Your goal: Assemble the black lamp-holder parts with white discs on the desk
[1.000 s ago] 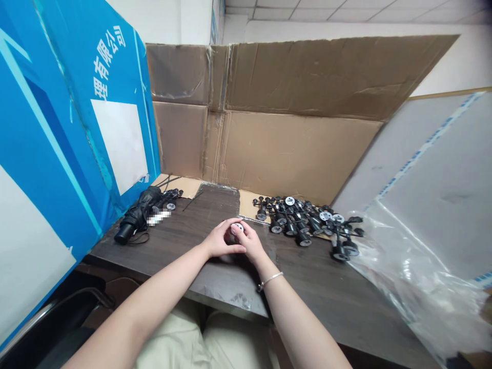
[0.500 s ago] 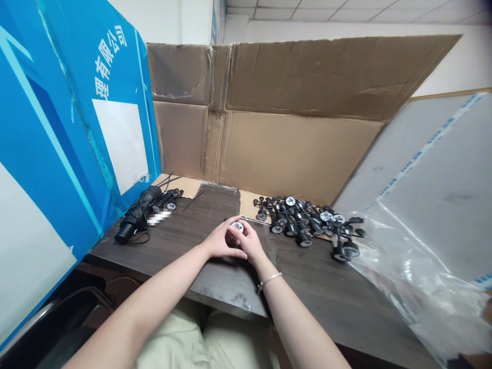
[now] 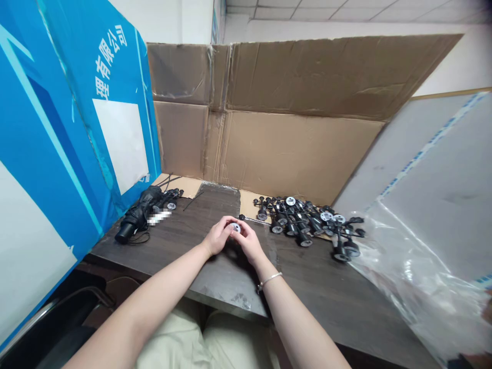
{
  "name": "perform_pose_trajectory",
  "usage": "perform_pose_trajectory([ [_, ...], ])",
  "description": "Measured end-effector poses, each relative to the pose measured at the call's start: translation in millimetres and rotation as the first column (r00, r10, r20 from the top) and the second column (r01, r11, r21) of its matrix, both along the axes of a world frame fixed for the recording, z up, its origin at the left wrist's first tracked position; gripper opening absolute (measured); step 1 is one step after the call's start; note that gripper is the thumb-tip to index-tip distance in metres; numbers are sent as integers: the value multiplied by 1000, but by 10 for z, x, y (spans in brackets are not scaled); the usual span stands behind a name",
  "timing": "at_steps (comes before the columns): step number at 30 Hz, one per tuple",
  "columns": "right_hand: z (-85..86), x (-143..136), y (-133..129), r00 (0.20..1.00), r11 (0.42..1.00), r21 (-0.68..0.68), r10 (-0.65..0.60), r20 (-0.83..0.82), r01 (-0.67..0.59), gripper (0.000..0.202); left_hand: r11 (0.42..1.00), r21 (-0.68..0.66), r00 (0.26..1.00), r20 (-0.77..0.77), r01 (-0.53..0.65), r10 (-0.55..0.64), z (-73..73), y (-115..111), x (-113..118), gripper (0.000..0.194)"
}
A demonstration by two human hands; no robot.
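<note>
Both hands on it now, out over the front half of the dark table, a little in from its front edge! The left hand curls round the near left side of a white-faced round piece, the right hand closes in from the other side, thumb up by the disc, and between them they have it firmly grasped. The white face shows upward; the rest of the piece is hidden by the fingers. Just beyond the fingertips sits a black knob, with a thin rod running right towards the back edge's big heap of black parts; whether that knob belongs to the held piece, one cannot tell. Over towards the right edge, more white-ended parts lie beside clear plastic sheeting. Across at the left edge, a folded black umbrella lies lengthwise, a small cluster of black pieces next to it near the back left corner. Cardboard stands along the back edge, and a bracelet circles the right wrist.
</note>
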State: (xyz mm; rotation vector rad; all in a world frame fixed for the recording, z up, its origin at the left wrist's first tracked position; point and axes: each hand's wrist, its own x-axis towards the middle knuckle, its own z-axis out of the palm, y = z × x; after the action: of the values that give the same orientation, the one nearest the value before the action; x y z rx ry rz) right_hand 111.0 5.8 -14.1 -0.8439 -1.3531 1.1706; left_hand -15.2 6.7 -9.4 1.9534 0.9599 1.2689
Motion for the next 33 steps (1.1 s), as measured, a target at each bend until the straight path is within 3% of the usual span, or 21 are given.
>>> perform_pose_trajectory([
  [8,4,-2,-25,997,998,5,64,41,-64,38,991,38,991,-33,-126,128,7,-4,-3,24],
  [14,-18,12,14,1000,1000,26,18,9,-18,38,992,63,994,-33,-105,108,27,-15,3,26],
  [33,53,25,-27,998,997,-35,67,0,-67,37,986,127,988,-91,-111,123,19,-13,12,27],
])
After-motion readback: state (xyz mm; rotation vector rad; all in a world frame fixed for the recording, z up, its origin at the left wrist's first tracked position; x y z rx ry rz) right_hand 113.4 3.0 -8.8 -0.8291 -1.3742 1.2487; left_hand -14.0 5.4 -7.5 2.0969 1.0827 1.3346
